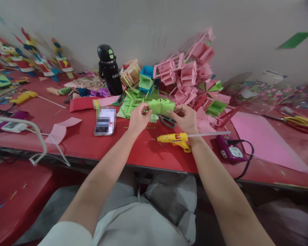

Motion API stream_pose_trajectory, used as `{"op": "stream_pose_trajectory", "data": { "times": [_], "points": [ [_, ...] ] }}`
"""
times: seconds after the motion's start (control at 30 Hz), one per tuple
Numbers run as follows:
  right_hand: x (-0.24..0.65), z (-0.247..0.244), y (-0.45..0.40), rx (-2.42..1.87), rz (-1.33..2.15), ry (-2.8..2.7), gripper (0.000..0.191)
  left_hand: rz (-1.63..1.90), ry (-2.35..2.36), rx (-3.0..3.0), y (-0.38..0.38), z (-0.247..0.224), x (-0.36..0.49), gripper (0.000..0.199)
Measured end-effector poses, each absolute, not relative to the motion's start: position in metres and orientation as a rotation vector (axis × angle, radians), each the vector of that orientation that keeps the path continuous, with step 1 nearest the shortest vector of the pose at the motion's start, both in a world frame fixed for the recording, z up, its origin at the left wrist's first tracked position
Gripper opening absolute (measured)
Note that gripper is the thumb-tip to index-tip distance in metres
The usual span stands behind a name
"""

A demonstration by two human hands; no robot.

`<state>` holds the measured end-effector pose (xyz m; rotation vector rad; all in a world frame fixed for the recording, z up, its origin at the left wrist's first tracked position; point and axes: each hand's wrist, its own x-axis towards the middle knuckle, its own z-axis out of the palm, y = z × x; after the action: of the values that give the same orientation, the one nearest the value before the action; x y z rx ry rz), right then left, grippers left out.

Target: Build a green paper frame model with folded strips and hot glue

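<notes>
A folded light-green paper piece (161,106) is stretched between my two hands above the red table. My left hand (140,118) pinches its left end, and my right hand (185,118) pinches its right end. Just below the paper lie dark-handled scissors (167,122), partly covered. A yellow glue gun (173,138) with a clear glue stick in its back rests on the table under my right wrist. Green paper strips (129,106) are piled behind my left hand.
Pink folded-paper shapes (188,73) are heaped behind my right hand. A black bottle (110,70) stands at the back, with a phone (104,121) nearer. On the right are a purple power socket (231,149) with a black cable and a pink sheet (267,140).
</notes>
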<state>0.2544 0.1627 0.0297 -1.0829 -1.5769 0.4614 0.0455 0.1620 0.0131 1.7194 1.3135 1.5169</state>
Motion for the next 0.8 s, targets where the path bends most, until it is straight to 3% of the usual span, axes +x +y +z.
{"op": "stream_pose_trajectory", "data": {
  "times": [0.47,0.8],
  "points": [
    [0.259,0.024,0.168,-1.108,0.331,-1.606,0.027,1.573,1.397,1.733,0.158,0.020,0.043,0.008],
    [0.263,0.015,0.176,-1.103,0.322,-1.612,0.038,1.595,1.331,1.715,0.157,0.021,0.045,0.011]
  ]
}}
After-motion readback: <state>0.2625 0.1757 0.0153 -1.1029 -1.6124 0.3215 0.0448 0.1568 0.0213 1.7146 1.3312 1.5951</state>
